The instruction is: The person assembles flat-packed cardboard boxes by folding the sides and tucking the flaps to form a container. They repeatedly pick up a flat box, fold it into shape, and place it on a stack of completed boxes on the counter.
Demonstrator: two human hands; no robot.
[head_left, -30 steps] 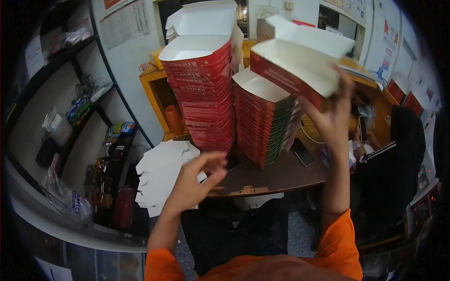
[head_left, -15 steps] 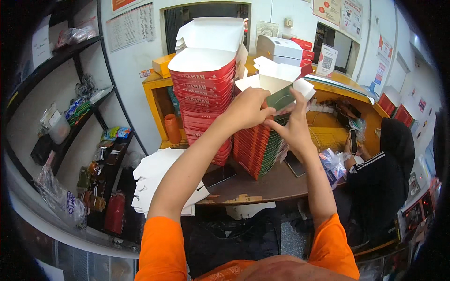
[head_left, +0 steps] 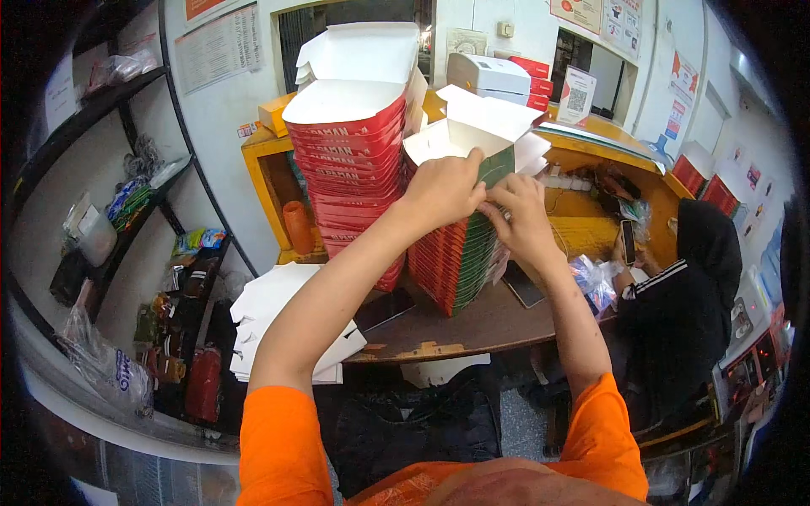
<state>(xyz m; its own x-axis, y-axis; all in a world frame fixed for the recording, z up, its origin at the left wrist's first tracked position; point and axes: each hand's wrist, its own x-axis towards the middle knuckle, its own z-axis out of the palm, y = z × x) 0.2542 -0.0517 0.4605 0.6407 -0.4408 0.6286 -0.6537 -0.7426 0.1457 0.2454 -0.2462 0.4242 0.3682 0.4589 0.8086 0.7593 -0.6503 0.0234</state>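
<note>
At the top of the right-hand stack of nested food boxes (head_left: 447, 266), red and green outside, sits a carton box (head_left: 498, 167) with a green side, white inside and raised white flaps. My left hand (head_left: 445, 187) grips its near edge, fingers curled and thumb toward the corner. Close beside it, my right hand (head_left: 521, 209) pinches the same corner with bent fingers. Just left of my hands rises a taller stack of red boxes (head_left: 346, 181), its white top box with the lid up. Below my left forearm lie flat white carton sheets (head_left: 274, 308).
The stacks stand on a brown table (head_left: 422, 341). A dark phone (head_left: 384, 310) and another phone (head_left: 524, 285) lie near the right stack. A person in black (head_left: 688, 287) sits at the right holding a phone. Behind are a yellow shelf (head_left: 582, 215) and a white printer (head_left: 489, 78); black shelving (head_left: 173, 202) stands left.
My right hand's raised fingers have folded down onto the box corner, and my hands are closer together. The green side stands more upright. The whole view has shifted slightly.
</note>
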